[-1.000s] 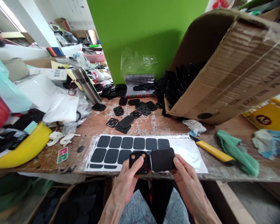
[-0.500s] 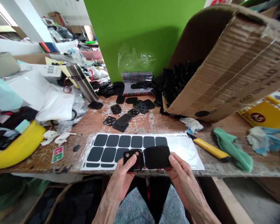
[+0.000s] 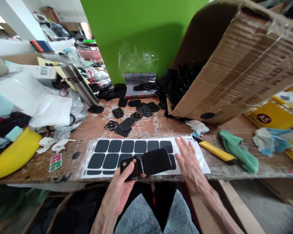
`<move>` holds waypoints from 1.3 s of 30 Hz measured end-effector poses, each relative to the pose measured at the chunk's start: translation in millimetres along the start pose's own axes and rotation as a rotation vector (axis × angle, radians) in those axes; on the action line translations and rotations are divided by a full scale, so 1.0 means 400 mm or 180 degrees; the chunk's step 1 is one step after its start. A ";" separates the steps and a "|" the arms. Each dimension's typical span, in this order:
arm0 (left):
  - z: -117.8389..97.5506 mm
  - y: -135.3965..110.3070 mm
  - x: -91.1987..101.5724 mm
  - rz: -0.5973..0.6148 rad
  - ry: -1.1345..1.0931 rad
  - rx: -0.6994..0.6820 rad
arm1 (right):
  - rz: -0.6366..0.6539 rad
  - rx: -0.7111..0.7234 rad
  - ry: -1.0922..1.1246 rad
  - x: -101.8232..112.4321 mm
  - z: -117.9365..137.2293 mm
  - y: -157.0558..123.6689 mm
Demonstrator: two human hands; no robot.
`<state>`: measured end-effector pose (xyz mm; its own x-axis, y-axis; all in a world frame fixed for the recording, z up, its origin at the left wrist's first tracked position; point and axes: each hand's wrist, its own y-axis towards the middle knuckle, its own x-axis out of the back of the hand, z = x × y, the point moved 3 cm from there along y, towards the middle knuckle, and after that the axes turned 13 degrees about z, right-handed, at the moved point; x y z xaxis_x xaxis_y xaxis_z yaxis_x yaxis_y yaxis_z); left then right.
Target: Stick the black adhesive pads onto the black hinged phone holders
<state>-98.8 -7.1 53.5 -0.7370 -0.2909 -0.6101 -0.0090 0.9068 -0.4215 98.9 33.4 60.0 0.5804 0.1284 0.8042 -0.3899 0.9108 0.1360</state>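
Observation:
A black hinged case [image 3: 156, 161] lies unfolded in my left hand [image 3: 122, 185]. My left thumb presses on its smaller half, which has round holes; the other half is a smooth dark panel reaching to the right. Fingers stretched out, my right hand [image 3: 189, 162] hovers over or touches the white right part of the sticker sheet [image 3: 86, 167]; I cannot tell which. Dark rounded-square stickers [image 3: 127, 146] sit in rows on that sheet, and the held case covers some of them. Behind the sheet, several more black cases [image 3: 126, 124] are scattered, some with holes.
A tilted cardboard box [image 3: 224, 87] full of black pieces stands at back right. A yellow utility knife [image 3: 216, 151] and a green cloth [image 3: 239, 151] lie to the right. At left are a steel flask [image 3: 79, 84], a yellow curved object [image 3: 17, 156] and plastic bags.
My right hand has let go of the case's smooth half and opened out to the right. The left hand still holds the case, now slightly tilted. The whole view has shifted a little.

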 end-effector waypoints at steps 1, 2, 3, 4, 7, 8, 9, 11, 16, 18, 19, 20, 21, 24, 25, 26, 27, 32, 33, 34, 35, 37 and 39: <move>-0.003 -0.003 0.004 0.0020 -0.0012 -0.0019 | -0.0134 -0.0384 0.0365 0.012 -0.019 0.000; -0.005 -0.004 0.008 0.0045 -0.0017 -0.0017 | -0.0158 -0.0679 0.0820 0.017 -0.030 -0.003; -0.004 -0.003 0.010 0.0074 -0.0011 -0.0010 | -0.0113 -0.0870 0.1346 0.017 -0.031 -0.007; -0.003 -0.002 0.010 0.0102 0.0002 -0.0001 | -0.0041 -0.0974 0.1895 0.013 -0.026 -0.012; 0.004 0.004 0.006 0.0132 0.0000 -0.0003 | 0.0034 -0.1055 0.3187 -0.012 0.006 -0.024; 0.006 0.006 0.004 0.0117 -0.0009 -0.0006 | 0.0029 -0.1060 0.3431 -0.021 0.015 -0.027; 0.008 0.007 0.003 0.0093 -0.0014 -0.0007 | 0.0037 -0.1051 0.3578 -0.029 0.022 -0.028; 0.011 0.009 0.002 0.0056 0.0003 -0.0008 | 0.0121 -0.1018 0.3603 -0.041 0.033 -0.026; 0.020 0.005 0.005 0.0092 0.0147 0.0080 | 0.0015 -0.0817 0.2300 -0.039 0.072 0.000; 0.019 0.001 0.003 0.0157 0.0206 0.0167 | 0.0030 -0.0812 0.1712 -0.039 0.087 0.016; 0.017 -0.002 0.002 0.0196 0.0247 0.0200 | 0.0106 -0.0861 0.1551 -0.041 0.090 0.024; 0.013 -0.005 0.000 0.0241 0.0306 0.0215 | 0.0200 -0.0921 0.1522 -0.045 0.090 0.031; 0.009 -0.008 0.000 0.0281 0.0382 0.0220 | 0.0275 -0.0979 0.1616 -0.049 0.087 0.037; -0.003 -0.018 -0.003 0.0588 0.0464 0.0238 | 0.0179 -0.1072 0.2167 -0.061 0.068 0.042; -0.005 -0.021 -0.005 0.0832 0.0354 0.0235 | 0.0093 -0.1094 0.2376 -0.066 0.061 0.039; -0.006 -0.024 -0.009 0.1141 0.0185 0.0226 | 0.0003 -0.1137 0.2586 -0.071 0.055 0.035; -0.007 -0.027 -0.013 0.1481 -0.0003 0.0213 | -0.0071 -0.1196 0.2797 -0.077 0.049 0.029; -0.007 -0.025 -0.024 0.2465 -0.0308 0.0091 | -0.0079 -0.1464 0.3691 -0.111 0.045 0.003; -0.008 -0.022 -0.025 0.2459 -0.0278 0.0063 | -0.0091 -0.1482 0.3775 -0.116 0.046 -0.001; -0.010 -0.018 -0.026 0.2408 -0.0239 0.0046 | -0.0117 -0.1486 0.3829 -0.119 0.047 -0.004; -0.013 -0.014 -0.027 0.2321 -0.0200 0.0037 | -0.0145 -0.1483 0.3843 -0.121 0.048 -0.007; -0.020 -0.009 -0.028 0.2041 -0.0159 0.0047 | -0.0131 -0.1453 0.3722 -0.125 0.048 -0.012; -0.023 -0.005 -0.029 0.1767 -0.0210 0.0049 | -0.0045 -0.1397 0.3430 -0.126 0.050 -0.018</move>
<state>-96.4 -2.7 67.8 -0.5844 0.2101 -0.7838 0.3786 0.9249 -0.0344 58.1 12.8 30.0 0.9723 0.1922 -0.1331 -0.2199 0.9454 -0.2408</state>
